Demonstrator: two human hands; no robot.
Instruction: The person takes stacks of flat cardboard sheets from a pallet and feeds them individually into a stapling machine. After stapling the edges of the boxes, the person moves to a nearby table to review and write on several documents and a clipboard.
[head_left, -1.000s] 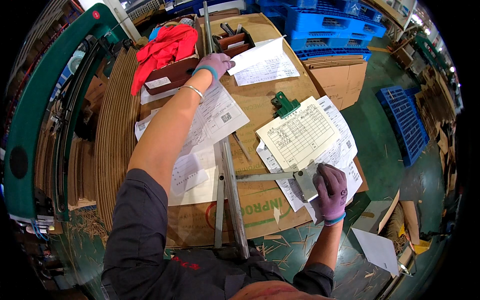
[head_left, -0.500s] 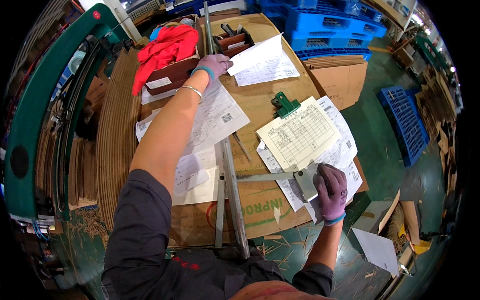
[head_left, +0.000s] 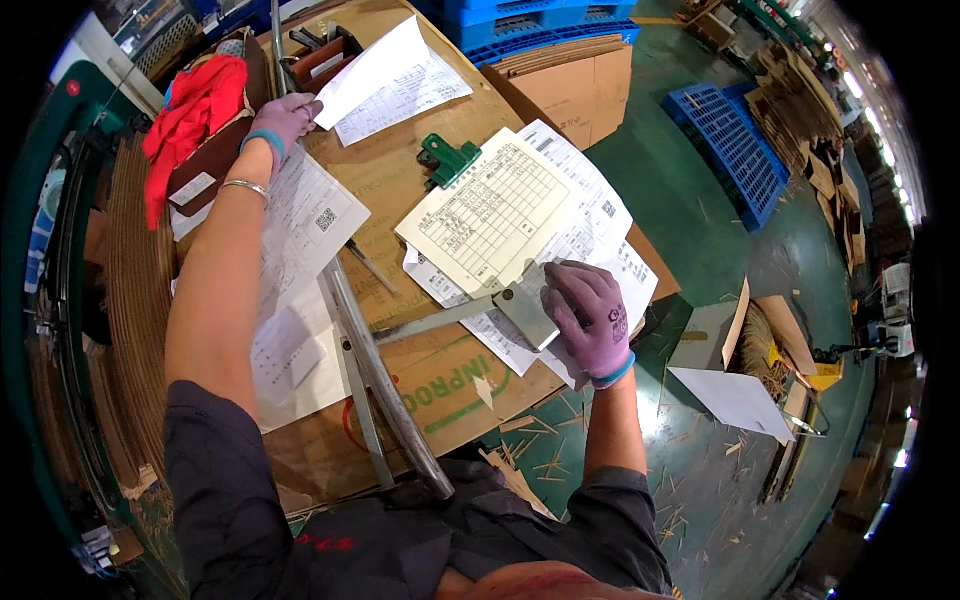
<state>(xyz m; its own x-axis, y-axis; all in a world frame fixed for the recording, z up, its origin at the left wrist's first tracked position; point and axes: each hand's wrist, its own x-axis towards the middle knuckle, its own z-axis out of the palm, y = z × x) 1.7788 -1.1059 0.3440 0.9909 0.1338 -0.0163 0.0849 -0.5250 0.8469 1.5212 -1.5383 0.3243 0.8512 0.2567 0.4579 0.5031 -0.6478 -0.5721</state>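
I wear purple gloves. My left hand (head_left: 283, 122) is closed at the far part of a long grey metal tube (head_left: 372, 375), its fingertips at the corner of a raised white sheet (head_left: 380, 72). Below this hand, a printed sheet (head_left: 315, 205) covers the tube's middle. The tube's near end lies against my torso. A flat metal bar (head_left: 435, 320) joins the tube to a small metal plate (head_left: 525, 318). My right hand (head_left: 590, 318) is closed on that plate's right side, its thumb hidden. Under the plate lie a cream form (head_left: 490, 215) in a green clip (head_left: 447, 160) and printed papers (head_left: 590, 190).
A brown box (head_left: 205, 180) with red cloth (head_left: 195, 120) stands at the far left. Stacked cardboard (head_left: 140, 300) lines the table's left side. Blue pallets (head_left: 540, 22) stand at the back, another pallet (head_left: 730, 150) on the right. Wood scraps lie on the floor (head_left: 650, 500).
The whole view has turned, so the table and both hands now appear further left. Both hands keep their hold. The metal bar now slants upward toward the plate.
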